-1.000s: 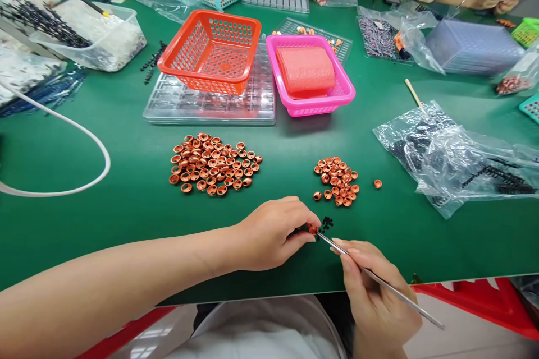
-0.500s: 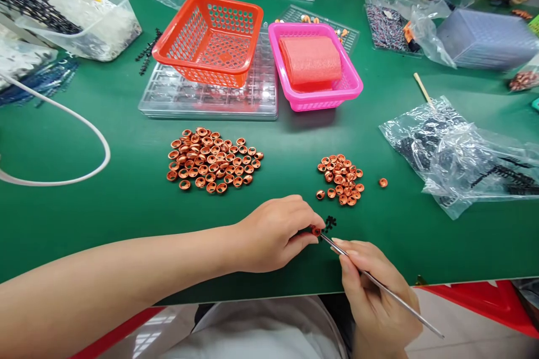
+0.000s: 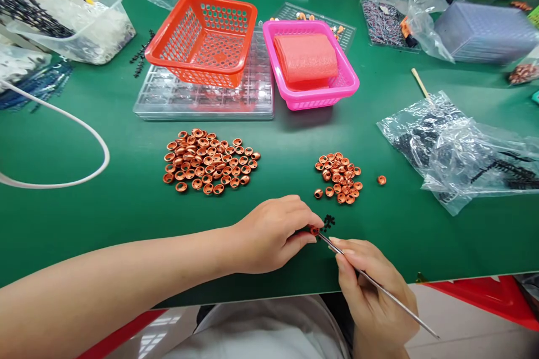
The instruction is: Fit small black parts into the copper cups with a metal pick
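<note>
Pinched between the thumb and fingers of the worker's left hand (image 3: 273, 233), a small copper-coloured round cup (image 3: 314, 230) sits close to the near edge of a glossy green tabletop (image 3: 290, 140). The right hand (image 3: 374, 308), between four and five o'clock from it, grips a slim silver metal tool (image 3: 381, 288) like a pen, its tip at the cup; from where I stand, it is hard to tell whether the tip goes inside. Tiny black pieces (image 3: 329, 222) lie just beside, at two o'clock. A smaller heap of copper-coloured cups (image 3: 337, 178) rests at one o'clock, a larger heap of them (image 3: 209, 169) at ten, and a bright pink plastic basket (image 3: 315, 102) at twelve
</note>
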Available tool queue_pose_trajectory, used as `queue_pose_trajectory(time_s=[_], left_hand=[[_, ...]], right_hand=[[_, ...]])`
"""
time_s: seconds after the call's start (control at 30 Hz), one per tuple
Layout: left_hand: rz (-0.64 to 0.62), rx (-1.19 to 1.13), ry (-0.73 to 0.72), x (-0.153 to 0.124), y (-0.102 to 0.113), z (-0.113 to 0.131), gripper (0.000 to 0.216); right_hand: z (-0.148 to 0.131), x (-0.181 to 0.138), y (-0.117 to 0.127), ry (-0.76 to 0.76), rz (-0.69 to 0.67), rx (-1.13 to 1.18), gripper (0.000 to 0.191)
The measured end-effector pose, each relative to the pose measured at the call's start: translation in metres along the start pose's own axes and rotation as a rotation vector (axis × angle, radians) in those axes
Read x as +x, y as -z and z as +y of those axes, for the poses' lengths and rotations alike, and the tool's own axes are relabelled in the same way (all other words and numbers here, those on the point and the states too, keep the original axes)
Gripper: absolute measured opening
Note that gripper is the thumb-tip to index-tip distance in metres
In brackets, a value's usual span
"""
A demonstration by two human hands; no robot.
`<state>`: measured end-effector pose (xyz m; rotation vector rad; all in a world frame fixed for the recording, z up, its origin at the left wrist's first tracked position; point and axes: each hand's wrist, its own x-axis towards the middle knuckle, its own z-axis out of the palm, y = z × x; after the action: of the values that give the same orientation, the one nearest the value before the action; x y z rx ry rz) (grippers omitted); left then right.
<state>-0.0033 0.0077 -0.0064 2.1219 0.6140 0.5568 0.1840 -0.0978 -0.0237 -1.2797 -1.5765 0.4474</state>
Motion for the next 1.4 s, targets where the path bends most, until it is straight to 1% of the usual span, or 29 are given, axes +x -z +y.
queue_pose_trajectory(time_s=[0.17,0.3,0.6,0.77,1.0,1.2,1.4], left_hand=[[-0.007,0.016,0.025,0.0004,-0.0004,0.0004,0.015],[-0.002,0.031,0.044,0.0003,-0.0014,-0.0005,0.014],[0.023,0.063,0.027,0.0005,-0.0022,0.0007,0.010],[0.025,0.055,0.033,0.0004,-0.0029,-0.0001,0.008],[0.023,0.043,0.039,0.0005,-0.0019,0.0008,0.006],[0.012,0.049,0.042,-0.0002,-0.0021,0.0006,0.006],[0.012,0.065,-0.001,-0.0006,-0.0034,-0.0004,0.007]], right_hand=[[-0.0003,0.0003,-0.0009,0.002,-0.002,-0.009,0.036],[-0.0001,0.0018,-0.0003,0.032,-0.007,-0.019,0.039],[0.0010,0.0020,0.0006,0.076,-0.021,-0.033,0.040],[0.0029,0.0007,0.0028,0.116,-0.074,-0.068,0.044],[0.0033,0.0006,0.0014,0.149,-0.043,-0.078,0.042],[0.0015,0.0019,0.0012,0.128,-0.068,-0.084,0.039],[0.0019,0.0036,0.0006,0.040,-0.087,-0.005,0.038]])
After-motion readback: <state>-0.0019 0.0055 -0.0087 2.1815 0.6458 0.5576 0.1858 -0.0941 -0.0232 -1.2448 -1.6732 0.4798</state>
